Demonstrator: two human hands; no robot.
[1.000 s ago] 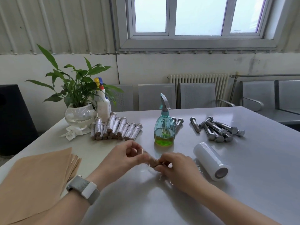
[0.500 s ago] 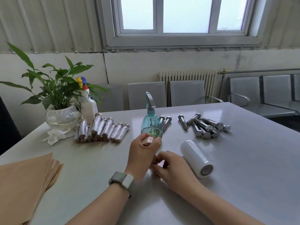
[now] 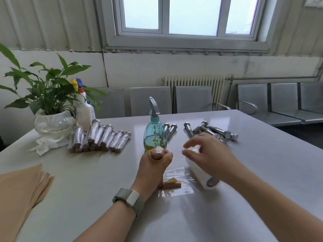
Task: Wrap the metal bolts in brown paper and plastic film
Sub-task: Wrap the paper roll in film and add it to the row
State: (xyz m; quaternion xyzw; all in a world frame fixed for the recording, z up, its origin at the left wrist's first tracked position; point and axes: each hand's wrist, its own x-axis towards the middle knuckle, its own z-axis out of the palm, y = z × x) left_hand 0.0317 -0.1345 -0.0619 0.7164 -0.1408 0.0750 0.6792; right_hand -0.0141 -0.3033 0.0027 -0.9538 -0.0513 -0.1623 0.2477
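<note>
A: What has been changed since a moment ago?

B: The paper-wrapped bolt (image 3: 157, 153) has been stood on end and is now gripped by the left hand (image 3: 152, 167), fingers curled around it, its film-capped end showing above the fist. Half a second earlier both hands were bunched together over it. The right hand (image 3: 208, 155) has been drawn away and is held above the roll of plastic film (image 3: 202, 173), fingers spread and loosely bent; it is blurred, so whether the roll is touched cannot be told.

A: What is meant for the task?

B: The film stage of this bolt is judged to be under way. A flat sheet of film (image 3: 176, 182) is left on the table (image 3: 244, 172) just below the left fist, with the bolt's lower paper end (image 3: 172, 183) resting on it. More film is probably about to be pulled.

A: How many of each are counted?

B: One bolt is being held. Roughly ten finished wrapped bolts (image 3: 99, 138) are piled beyond the left fingers, to their left; an exact count is prevented by overlap. Bare bolts (image 3: 212, 131) are seen beyond the right fingers: about six there, partly hidden by the hand, plus two bolts (image 3: 170, 130) behind the teal spray bottle (image 3: 154, 135). One film roll, one stack of brown paper sheets (image 3: 21, 194) well left of the left wrist, two spray bottles counting the white one (image 3: 84, 110), and one potted plant (image 3: 50, 109) are noted.
</note>
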